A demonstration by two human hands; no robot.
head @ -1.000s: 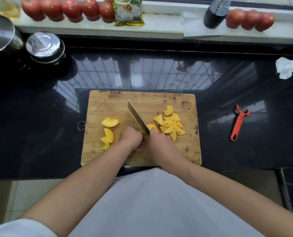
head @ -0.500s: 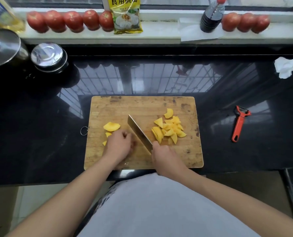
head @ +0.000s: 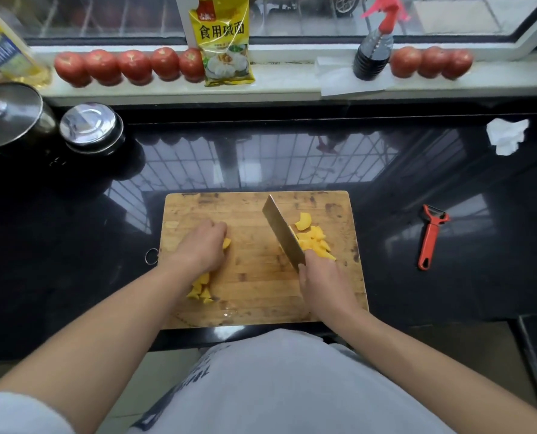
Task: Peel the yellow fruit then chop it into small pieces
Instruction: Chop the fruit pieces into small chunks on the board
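Observation:
A wooden cutting board lies on the black counter in front of me. My left hand curls over a yellow fruit slice on the board's left part, with only the slice's tip showing. A few more yellow pieces lie under my left wrist. My right hand grips the handle of a cleaver, whose blade points away and to the left over the board. A pile of chopped yellow pieces sits just right of the blade.
A red peeler lies on the counter right of the board. A crumpled tissue sits at the far right. Two lidded metal pots stand at the back left. Tomatoes, a yellow packet and a dark bottle line the windowsill.
My left hand has moved left and away onto the slice at the board's left. My right hand has carried the cleaver to the right, next to the chopped pile.

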